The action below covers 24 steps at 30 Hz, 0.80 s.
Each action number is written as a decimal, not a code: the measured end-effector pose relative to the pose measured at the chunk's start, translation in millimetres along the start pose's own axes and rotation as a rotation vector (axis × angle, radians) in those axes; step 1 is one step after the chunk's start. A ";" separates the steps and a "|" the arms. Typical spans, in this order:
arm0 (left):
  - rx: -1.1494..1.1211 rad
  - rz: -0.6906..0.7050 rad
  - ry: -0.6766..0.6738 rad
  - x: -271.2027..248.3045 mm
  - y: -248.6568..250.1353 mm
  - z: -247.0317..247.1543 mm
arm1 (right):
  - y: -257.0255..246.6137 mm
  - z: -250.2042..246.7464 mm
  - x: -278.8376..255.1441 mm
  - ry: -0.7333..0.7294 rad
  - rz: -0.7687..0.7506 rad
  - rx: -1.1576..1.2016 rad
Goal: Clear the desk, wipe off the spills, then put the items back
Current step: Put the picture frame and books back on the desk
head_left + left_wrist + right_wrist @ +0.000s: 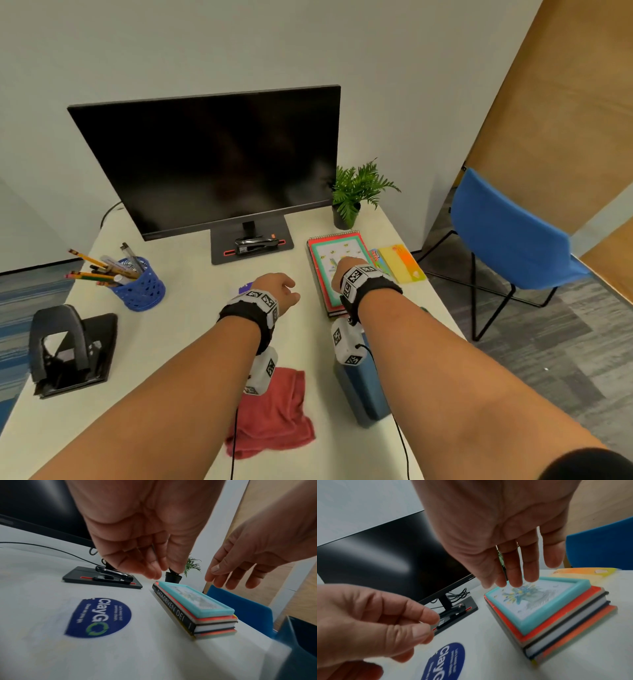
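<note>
Right hand (496, 534), fingers spread, hovers over book stack (556, 615), long axis running away; left hand (137, 527) loosely curled, empty, beside.

There's lettering on the round blue sticker (98, 618) stuck flat to the desk (42, 649) in front of the monitor stand: "ClayGo" in big white letters, the final O drawn as a green recycling loop. A few smaller white lines sit beside it, too blurred to read. Over by the right edge, the dark spine of a book (173, 610) in the middle of the stack reads "DATA-DRIVEN DEI". The red mark on the small card near the right edge is too small to make out.
</note>
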<state>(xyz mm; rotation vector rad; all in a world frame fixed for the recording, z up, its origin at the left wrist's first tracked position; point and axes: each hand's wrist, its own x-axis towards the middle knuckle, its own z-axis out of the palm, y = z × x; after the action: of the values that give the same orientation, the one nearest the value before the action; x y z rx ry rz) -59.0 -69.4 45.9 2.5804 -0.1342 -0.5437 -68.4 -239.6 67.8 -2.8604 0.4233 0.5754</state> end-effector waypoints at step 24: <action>-0.220 -0.364 -0.203 58.9 69.4 62.7 | 61.8 -17.8 72.3 -0.205 -0.129 -0.032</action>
<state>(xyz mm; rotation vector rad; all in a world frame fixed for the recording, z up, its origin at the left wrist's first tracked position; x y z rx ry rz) -29.9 -169.5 9.1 2.3381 0.3171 -0.8983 -17.7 -319.3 46.7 -2.7940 0.1960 0.8464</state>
